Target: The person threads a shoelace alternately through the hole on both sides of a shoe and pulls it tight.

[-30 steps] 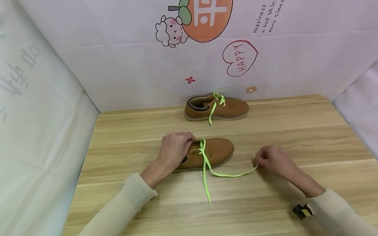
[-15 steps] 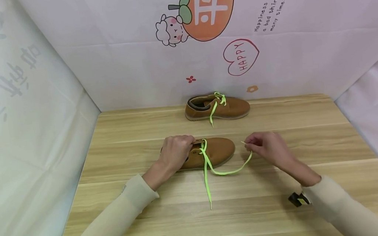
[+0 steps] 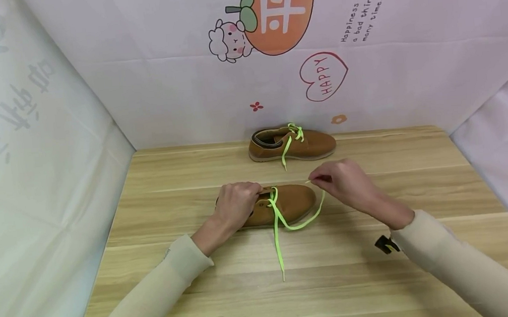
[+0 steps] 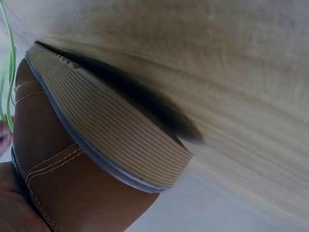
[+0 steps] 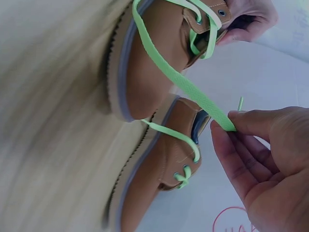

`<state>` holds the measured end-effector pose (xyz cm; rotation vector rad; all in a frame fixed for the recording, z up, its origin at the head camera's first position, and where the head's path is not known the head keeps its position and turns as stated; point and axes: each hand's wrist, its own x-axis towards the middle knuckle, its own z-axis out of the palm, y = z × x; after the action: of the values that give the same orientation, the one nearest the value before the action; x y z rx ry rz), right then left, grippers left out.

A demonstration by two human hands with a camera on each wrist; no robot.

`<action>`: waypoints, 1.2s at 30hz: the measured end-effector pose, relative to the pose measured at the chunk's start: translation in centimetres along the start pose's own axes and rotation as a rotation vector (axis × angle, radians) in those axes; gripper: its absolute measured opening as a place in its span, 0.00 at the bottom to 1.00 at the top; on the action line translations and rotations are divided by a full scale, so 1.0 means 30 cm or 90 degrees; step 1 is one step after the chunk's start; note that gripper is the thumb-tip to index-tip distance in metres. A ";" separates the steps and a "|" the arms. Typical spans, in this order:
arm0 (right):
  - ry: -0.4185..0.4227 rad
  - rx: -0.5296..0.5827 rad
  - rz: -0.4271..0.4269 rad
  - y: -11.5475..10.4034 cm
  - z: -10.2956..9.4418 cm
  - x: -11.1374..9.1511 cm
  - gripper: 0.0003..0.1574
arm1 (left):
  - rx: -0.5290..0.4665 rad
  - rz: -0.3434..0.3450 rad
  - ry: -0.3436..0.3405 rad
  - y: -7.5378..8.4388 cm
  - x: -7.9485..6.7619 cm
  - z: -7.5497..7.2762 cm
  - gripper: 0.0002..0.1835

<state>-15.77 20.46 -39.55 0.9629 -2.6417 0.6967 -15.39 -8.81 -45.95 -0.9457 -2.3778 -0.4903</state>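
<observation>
A brown leather shoe [image 3: 297, 202] lies on the wooden table, toe to the right. My left hand [image 3: 235, 205] covers its heel end and grips the far lace flap by its edge, as the right wrist view also shows. Bright green lace [image 5: 169, 72] runs through the front eyelets. One lace end hangs toward me on the table. My right hand [image 3: 347, 183], just right of the toe, pinches the other end between thumb and fingers, with the tip [image 5: 241, 103] sticking out. In the left wrist view, the shoe's ribbed sole [image 4: 106, 121] shows beside the tabletop.
A second brown shoe [image 3: 317, 144] with green lace stands at the table's back edge, near the white printed backdrop [image 3: 177, 100]. White sheets hang on both sides. A small black device [image 3: 386, 244] sits at my right cuff.
My right hand has moved left and away from me, bringing the pinched lace end up close to the toe. My left hand has stayed nearly still on the shoe.
</observation>
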 end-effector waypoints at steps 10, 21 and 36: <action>-0.034 -0.006 -0.090 -0.046 0.032 0.138 0.09 | 0.003 0.006 0.014 -0.005 -0.006 -0.001 0.10; -0.106 -0.011 -0.119 -0.082 0.087 0.207 0.22 | 0.011 0.005 0.011 -0.003 -0.007 -0.005 0.13; -0.175 -0.100 -0.165 -0.098 0.155 0.237 0.20 | 0.017 -0.002 0.001 -0.001 -0.006 -0.006 0.12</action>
<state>-19.48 12.28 -39.80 1.4074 -2.6735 0.3117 -15.24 -9.01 -45.94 -0.9292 -2.3784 -0.4586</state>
